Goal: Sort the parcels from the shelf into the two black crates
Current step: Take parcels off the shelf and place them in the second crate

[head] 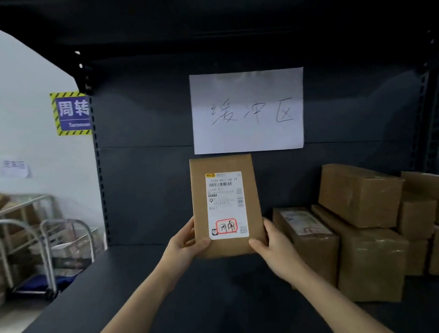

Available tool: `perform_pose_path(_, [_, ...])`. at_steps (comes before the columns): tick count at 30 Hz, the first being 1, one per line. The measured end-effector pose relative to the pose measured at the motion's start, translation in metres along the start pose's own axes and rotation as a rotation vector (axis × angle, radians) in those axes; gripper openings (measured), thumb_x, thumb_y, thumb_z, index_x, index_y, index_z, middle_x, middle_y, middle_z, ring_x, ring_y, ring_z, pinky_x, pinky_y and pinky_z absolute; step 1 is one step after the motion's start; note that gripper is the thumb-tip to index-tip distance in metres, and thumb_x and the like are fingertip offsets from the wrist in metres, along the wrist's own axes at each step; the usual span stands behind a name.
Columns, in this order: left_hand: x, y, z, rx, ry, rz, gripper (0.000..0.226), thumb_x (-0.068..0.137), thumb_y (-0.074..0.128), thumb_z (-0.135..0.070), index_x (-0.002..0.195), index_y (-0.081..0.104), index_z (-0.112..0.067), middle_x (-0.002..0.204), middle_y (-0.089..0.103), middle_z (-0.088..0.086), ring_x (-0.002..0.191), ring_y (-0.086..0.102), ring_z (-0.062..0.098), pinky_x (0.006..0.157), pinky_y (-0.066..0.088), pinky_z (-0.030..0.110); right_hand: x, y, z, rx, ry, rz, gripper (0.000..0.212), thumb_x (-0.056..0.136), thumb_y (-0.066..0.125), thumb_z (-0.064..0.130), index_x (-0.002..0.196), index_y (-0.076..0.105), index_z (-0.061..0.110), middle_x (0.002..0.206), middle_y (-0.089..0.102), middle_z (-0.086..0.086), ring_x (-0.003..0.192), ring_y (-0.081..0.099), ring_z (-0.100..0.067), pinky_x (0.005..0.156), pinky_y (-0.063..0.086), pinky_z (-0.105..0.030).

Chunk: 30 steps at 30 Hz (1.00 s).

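Observation:
A flat brown cardboard parcel [248, 163] with a white shipping label and a red-framed handwritten mark stands upright in front of me, above the dark shelf board [134, 292]. My left hand [187, 244] grips its lower left edge, thumb across the front. My right hand [271, 241] grips its lower right edge the same way. Several more brown parcels [366, 232] are stacked on the right side of the shelf. No black crate is in view.
A white paper sheet [248, 111] with handwriting hangs on the shelf's back panel, just above the held parcel. Left of the shelf stand metal trolleys [31, 240] with cardboard. A blue sign [72, 112] with striped border is on the white wall.

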<state>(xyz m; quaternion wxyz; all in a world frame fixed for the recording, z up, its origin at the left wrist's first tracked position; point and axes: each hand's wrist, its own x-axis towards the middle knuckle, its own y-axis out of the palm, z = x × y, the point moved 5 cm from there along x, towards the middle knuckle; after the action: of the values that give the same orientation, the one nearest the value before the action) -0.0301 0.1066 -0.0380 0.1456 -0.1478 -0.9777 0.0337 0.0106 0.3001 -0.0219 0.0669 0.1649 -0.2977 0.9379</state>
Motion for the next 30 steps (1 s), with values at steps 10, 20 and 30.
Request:
perform_pose_path(10, [-0.033, -0.068, 0.059, 0.425, -0.073, -0.263, 0.07, 0.081, 0.064, -0.001, 0.134, 0.035, -0.038, 0.104, 0.064, -0.017, 0.096, 0.063, 0.002, 0.082, 0.051, 0.015, 0.002, 0.117, -0.021, -0.019, 0.118, 0.141, 0.054, 0.088, 0.057, 0.006, 0.135, 0.034, 0.017, 0.136, 0.048, 0.0, 0.126, 0.045, -0.012, 0.106, 0.038, -0.026])
perform_pose_path(20, [-0.036, -0.075, 0.073, 0.586, -0.119, -0.32, 0.079, 0.082, 0.065, -0.016, 0.142, 0.017, -0.034, 0.129, 0.055, -0.004, 0.118, 0.055, 0.017, 0.098, 0.048, 0.035, 0.007, 0.133, -0.025, -0.09, 0.06, 0.131, 0.071, 0.085, 0.064, 0.016, 0.144, 0.025, 0.019, 0.145, 0.038, 0.0, 0.133, 0.038, -0.012, 0.11, 0.034, -0.028])
perform_pose_path(30, [-0.068, -0.062, 0.062, 1.472, 0.058, -0.384, 0.051, 0.074, 0.04, -0.057, 0.078, 0.067, -0.014, 0.073, 0.066, 0.004, 0.069, 0.066, 0.027, 0.065, 0.056, 0.033, -0.006, 0.065, -0.033, -0.616, -0.072, 0.079, 0.069, 0.094, 0.049, 0.035, 0.148, 0.012, 0.016, 0.156, 0.016, -0.006, 0.142, 0.021, -0.02, 0.116, 0.019, -0.03])
